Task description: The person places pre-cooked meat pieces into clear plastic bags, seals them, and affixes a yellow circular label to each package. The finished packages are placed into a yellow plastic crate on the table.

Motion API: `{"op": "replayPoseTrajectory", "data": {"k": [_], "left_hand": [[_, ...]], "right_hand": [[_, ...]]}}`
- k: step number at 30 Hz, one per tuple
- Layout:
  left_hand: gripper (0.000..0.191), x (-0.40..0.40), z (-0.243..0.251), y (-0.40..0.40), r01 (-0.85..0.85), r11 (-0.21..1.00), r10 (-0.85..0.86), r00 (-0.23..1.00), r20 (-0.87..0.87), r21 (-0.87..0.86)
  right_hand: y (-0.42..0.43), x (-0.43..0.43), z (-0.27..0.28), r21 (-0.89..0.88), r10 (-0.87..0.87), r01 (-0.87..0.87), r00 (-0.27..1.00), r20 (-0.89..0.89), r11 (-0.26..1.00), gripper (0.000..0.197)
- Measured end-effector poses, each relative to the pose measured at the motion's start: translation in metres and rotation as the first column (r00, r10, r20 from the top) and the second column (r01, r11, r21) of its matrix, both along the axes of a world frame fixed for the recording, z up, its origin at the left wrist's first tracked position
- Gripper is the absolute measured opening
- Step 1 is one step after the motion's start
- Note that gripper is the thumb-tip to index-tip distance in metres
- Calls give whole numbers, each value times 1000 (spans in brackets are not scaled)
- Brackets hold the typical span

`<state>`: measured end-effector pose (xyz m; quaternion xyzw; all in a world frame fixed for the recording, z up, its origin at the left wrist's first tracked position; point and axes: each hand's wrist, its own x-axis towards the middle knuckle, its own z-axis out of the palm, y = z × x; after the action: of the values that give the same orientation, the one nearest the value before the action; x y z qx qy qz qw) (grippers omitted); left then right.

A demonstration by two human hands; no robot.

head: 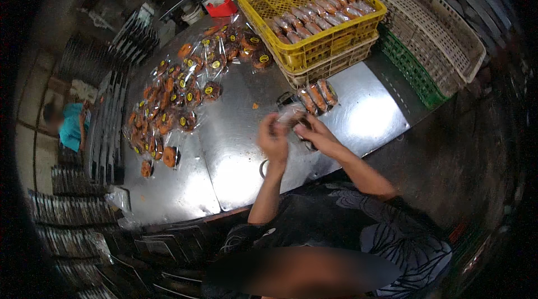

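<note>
My left hand point(273, 137) and my right hand point(320, 136) are raised over the metal table, close together. Between their fingers is a blurred packet in clear plastic film point(292, 115); it looks like a wrapped doughnut. Just beyond the hands, a short row of wrapped doughnuts point(318, 96) stands on edge on the table, side by side. A dark item point(286, 98) at the row's left end is partly hidden by the packet. To the left, a loose heap of wrapped doughnuts point(164, 101) with round yellow labels spreads over the table.
A yellow plastic crate point(302, 49), partly filled with rows of wrapped doughnuts, sits on a pale crate point(332, 65). More stacked crates point(433, 43) stand at the right, above a green one point(414, 68). Racks of trays point(107, 131) line the left, where another person point(73, 127) is visible.
</note>
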<state>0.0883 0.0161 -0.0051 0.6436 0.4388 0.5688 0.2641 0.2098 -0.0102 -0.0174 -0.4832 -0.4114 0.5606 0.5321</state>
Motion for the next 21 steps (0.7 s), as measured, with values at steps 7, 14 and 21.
{"op": "replayPoseTrajectory", "data": {"k": [7,14,21], "left_hand": [[46,17,-61,-19,79,951,-54,995,89,-299],[39,-27,-78,12,-178,854,208,978,7,-489],[35,-43,-96,164,-76,911,29,992,-120,-405]], "right_hand": [[29,121,-39,107,-515,504,829,216,857,54],[98,133,-113,-106,-92,219,732,675,970,46],[93,133,-102,-167,-118,322,706,698,932,72]]}}
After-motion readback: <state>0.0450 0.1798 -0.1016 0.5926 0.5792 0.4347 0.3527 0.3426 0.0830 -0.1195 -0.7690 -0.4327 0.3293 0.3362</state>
